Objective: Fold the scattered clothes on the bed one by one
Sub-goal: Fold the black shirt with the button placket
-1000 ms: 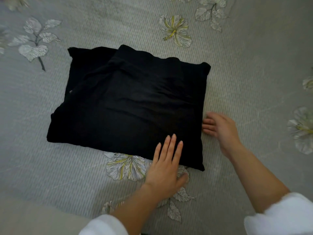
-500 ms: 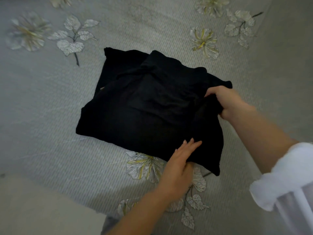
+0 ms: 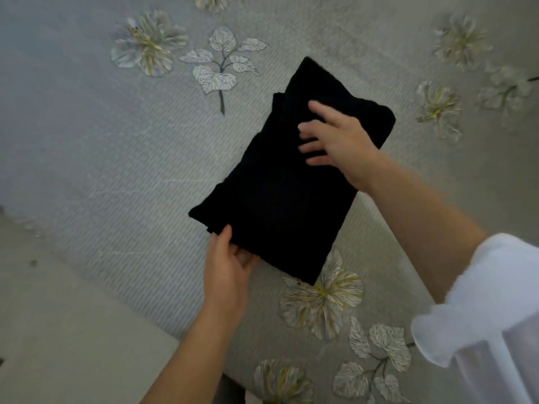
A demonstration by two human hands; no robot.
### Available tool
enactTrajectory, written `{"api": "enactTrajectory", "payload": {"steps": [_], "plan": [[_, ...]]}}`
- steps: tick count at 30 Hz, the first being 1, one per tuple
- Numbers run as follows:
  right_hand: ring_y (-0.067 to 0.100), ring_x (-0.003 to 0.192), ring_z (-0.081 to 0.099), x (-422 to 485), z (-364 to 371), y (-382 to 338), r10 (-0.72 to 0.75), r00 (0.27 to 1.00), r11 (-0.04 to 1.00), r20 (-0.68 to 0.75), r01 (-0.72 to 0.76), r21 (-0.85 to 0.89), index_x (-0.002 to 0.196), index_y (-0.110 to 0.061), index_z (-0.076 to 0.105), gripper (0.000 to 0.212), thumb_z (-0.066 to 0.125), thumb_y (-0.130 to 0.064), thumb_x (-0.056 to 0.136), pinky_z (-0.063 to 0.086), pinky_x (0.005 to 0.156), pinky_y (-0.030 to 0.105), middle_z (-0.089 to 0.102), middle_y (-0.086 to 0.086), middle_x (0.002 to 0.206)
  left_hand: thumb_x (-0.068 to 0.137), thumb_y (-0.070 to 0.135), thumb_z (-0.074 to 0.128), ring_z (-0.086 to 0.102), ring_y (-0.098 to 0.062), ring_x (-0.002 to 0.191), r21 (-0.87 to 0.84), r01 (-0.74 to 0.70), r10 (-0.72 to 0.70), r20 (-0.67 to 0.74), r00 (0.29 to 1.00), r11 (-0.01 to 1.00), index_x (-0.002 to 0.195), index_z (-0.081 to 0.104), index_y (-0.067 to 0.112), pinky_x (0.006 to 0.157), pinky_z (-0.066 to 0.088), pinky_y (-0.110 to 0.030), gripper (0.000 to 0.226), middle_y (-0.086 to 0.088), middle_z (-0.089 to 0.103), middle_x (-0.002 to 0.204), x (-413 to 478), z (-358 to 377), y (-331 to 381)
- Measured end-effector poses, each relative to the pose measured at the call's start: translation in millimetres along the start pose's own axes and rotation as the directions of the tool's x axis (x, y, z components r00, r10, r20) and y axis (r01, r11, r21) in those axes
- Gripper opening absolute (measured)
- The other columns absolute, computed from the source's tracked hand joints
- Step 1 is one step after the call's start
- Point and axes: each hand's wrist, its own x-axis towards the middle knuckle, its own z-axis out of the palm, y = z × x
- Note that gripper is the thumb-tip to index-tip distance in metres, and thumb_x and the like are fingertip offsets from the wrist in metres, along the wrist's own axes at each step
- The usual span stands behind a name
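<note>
Grey floral bedspread [image 3: 102, 158] with a black garment [image 3: 277, 199] folded on it, both hands on the cloth.
Garment lies mid-bed as a narrow slanted rectangle, its near corner over a flower print [image 3: 320, 295]. Right hand [image 3: 341, 141] rests flat on the far half, fingers spread wide. Left hand [image 3: 227, 269] pinches the near-left edge, thumb on top, fingers tucked under. White sleeve [image 3: 481, 301] is pushed up the right forearm.

A grey ribbed bedspread [image 3: 87, 170] with embroidered flowers [image 3: 320, 295] meets pale floor [image 3: 58, 330] lower left.
</note>
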Motion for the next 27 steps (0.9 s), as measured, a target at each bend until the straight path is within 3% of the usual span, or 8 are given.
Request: {"api": "enactTrajectory", "payload": {"steps": [4, 7, 11, 16, 20, 24, 25, 27], "plan": [[0.015, 0.086, 0.06, -9.7, -0.3, 44.6, -0.095, 0.925, 0.961, -0.369, -0.011, -0.275, 0.13, -0.016, 0.051, 0.046, 0.062, -0.021, 0.086, 0.05, 0.079, 0.028, 0.06, 0.001, 0.093, 0.097, 0.035, 0.045, 0.07, -0.018, 0.086, 0.117, 0.138, -0.112, -0.205, 0.972, 0.983, 0.112, 0.063, 0.019, 0.073, 0.056, -0.031, 0.029, -0.01, 0.071, 0.105, 6.6, -29.4, 1.8], [0.018, 0.092, 0.059, -22.0, -11.9, 74.2, 0.011, 0.789, 0.973, -0.615, -0.151, -0.175, 0.125, -0.011, 0.046, 0.052, 0.066, -0.033, 0.082, 0.05, 0.083, 0.035, 0.055, -0.003, 0.092, 0.092, 0.045, 0.048, 0.071, -0.021, 0.08, 0.226, 0.248, -0.196, -0.228, 0.954, 0.942, 0.102, 0.065, 0.012, 0.064, 0.055, -0.029, 0.038, -0.009, 0.074, 0.089, 6.2, -35.1, -1.2], [0.022, 0.099, 0.066, -25.2, -6.1, 86.9, 0.336, 0.878, 0.94, -0.341, -0.292, 0.176, 0.116, -0.01, 0.058, 0.047, 0.072, -0.037, 0.08, 0.055, 0.087, 0.04, 0.068, 0.004, 0.108, 0.088, 0.043, 0.06, 0.071, -0.015, 0.09, 0.236, 0.27, -0.259, -0.075, 0.963, 0.934, 0.109, 0.062, 0.023, 0.075, 0.056, -0.027, 0.03, -0.001, 0.075, 0.097, 7.0, -15.7, -6.0], [0.019, 0.073, 0.071, -35.0, -5.0, 88.3, 0.382, 0.849, 0.918, -0.366, -0.302, 0.257, 0.085, -0.009, 0.067, 0.005, 0.068, -0.011, 0.081, 0.058, 0.061, 0.03, 0.073, 0.009, 0.09, 0.091, 0.028, 0.059, 0.061, -0.013, 0.108, 0.185, 0.227, -0.204, -0.136, 0.97, 0.956, 0.126, 0.054, 0.02, 0.099, 0.048, -0.037, 0.037, 0.003, 0.064, 0.119, 7.1, 4.5, -9.3], [0.022, 0.051, 0.068, -77.6, 5.0, 100.5, 0.509, 0.842, 0.859, -0.179, -0.511, 0.041, 0.09, 0.002, 0.062, 0.016, 0.066, -0.013, 0.085, 0.053, 0.043, 0.026, 0.071, 0.018, 0.069, 0.092, 0.027, 0.051, 0.063, 0.0, 0.094, 0.341, -0.035, 0.088, -0.142, 0.986, 0.939, 0.118, 0.058, 0.027, 0.079, 0.05, -0.019, 0.027, 0.009, 0.065, 0.11, 7.2, -15.6, 14.8], [0.026, 0.055, 0.069, -138.0, 31.4, 110.1, 0.74, 0.64, 0.672, 0.207, -0.697, -0.249, 0.081, 0.006, 0.063, 0.034, 0.051, -0.021, 0.097, 0.053, 0.045, 0.027, 0.071, 0.018, 0.067, 0.098, 0.028, 0.047, 0.06, -0.01, 0.098, 0.617, -0.15, 0.27, -0.106, 0.957, 0.773, 0.107, 0.054, 0.025, 0.071, 0.043, -0.019, 0.012, 0.011, 0.06, 0.1, 12.7, -61.4, 36.9], [0.025, 0.054, 0.068, -149.2, 36.5, 112.1, 0.723, 0.657, 0.689, 0.217, -0.656, -0.308, 0.075, 0.003, 0.064, 0.037, 0.049, -0.022, 0.098, 0.053, 0.046, 0.028, 0.07, 0.015, 0.065, 0.098, 0.029, 0.047, 0.06, -0.016, 0.098, 0.674, -0.135, 0.283, -0.115, 0.952, 0.726, 0.108, 0.052, 0.023, 0.071, 0.044, -0.022, 0.012, 0.008, 0.059, 0.1, 15.0, -71.9, 39.2], [0.022, 0.054, 0.067, -162.8, 44.8, 116.6, 0.502, 0.859, 0.826, 0.104, -0.44, -0.352, 0.066, -0.008, 0.064, 0.037, 0.052, -0.026, 0.096, 0.053, 0.05, 0.032, 0.069, 0.006, 0.061, 0.097, 0.028, 0.05, 0.057, -0.022, 0.108, 0.763, -0.125, 0.32, -0.112, 0.941, 0.635, 0.124, 0.044, 0.02, 0.086, 0.049, -0.033, 0.028, -0.001, 0.057, 0.115, 17.0, -88.1, 40.4]]}}
